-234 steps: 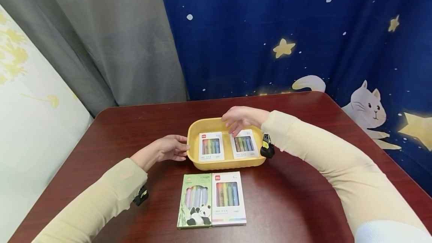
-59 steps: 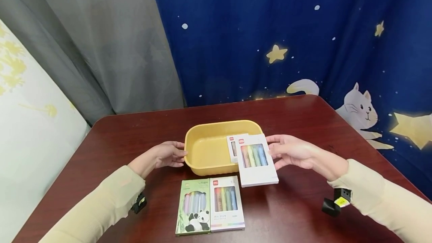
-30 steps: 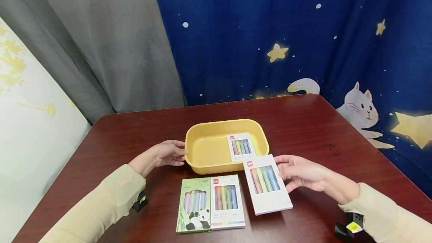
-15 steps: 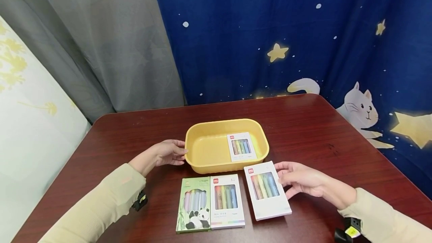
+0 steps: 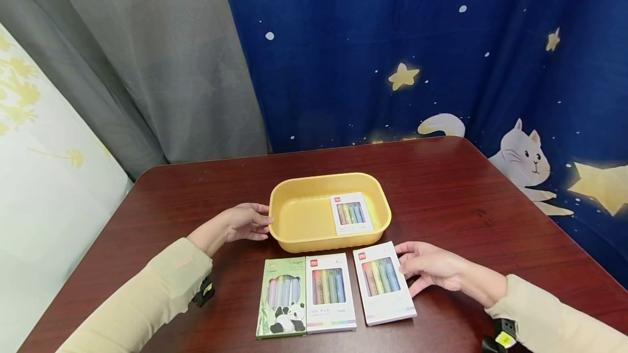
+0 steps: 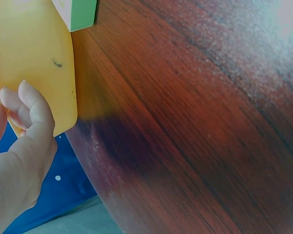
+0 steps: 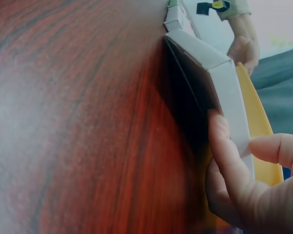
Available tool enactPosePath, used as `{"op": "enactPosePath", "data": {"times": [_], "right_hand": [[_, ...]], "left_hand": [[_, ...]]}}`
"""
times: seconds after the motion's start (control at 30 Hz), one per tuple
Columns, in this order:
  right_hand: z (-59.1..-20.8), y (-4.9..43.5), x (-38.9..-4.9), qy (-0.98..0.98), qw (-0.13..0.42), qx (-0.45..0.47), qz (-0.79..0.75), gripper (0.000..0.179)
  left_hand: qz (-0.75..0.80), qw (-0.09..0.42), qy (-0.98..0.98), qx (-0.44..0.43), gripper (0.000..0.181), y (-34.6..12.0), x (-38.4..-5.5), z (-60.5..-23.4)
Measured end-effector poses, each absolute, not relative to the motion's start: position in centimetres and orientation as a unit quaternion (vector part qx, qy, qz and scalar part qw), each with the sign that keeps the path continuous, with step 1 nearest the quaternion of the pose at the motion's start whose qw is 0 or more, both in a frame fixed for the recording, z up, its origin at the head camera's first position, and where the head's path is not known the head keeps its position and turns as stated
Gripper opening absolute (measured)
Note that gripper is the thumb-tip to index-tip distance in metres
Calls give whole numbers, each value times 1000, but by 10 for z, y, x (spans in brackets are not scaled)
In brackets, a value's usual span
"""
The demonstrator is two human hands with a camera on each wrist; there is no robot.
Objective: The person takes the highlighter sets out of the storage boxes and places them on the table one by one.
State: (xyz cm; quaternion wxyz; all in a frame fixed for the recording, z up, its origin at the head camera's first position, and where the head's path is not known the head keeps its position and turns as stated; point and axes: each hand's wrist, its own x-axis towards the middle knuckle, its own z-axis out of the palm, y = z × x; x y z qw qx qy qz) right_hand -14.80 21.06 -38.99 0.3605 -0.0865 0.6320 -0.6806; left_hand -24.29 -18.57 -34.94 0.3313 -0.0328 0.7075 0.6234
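Note:
My right hand [image 5: 432, 267] pinches a white windowed box of coloured pens [image 5: 385, 304] by its right edge, thumb on top and fingers beneath. In the right wrist view this box [image 7: 230, 109] tilts, with its held side raised over the dark table. My left hand [image 5: 242, 223] holds the left rim of a yellow plastic basket [image 5: 299, 245]; in the left wrist view its curled fingers lie against the basket's outer wall [image 6: 36, 44]. Inside the basket, toward the right, lies another white pen box [image 5: 352, 227].
A green panda-print pen box [image 5: 270, 304] and a white pen box [image 5: 331, 315] lie side by side in front of the basket. The held box is just right of them. The dark red table [image 5: 441, 189] backs onto a blue star-print curtain [image 5: 343, 53].
The right hand has brought the white pen box out of the basket area, toward the front and down beside the other two. The left hand stays at the basket's rim.

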Motion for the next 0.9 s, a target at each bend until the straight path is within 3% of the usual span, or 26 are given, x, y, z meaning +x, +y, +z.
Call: {"op": "enactPosePath", "data": {"times": [0.37, 0.9], "right_hand": [[-391, 203, -148, 667, 346, -59, -657, 65], [-383, 190, -148, 740, 316, -47, -592, 60]], "left_hand": [[621, 331, 710, -42, 41, -185, -243, -348], [617, 328, 713, -49, 45, -184, -242, -346]]}}
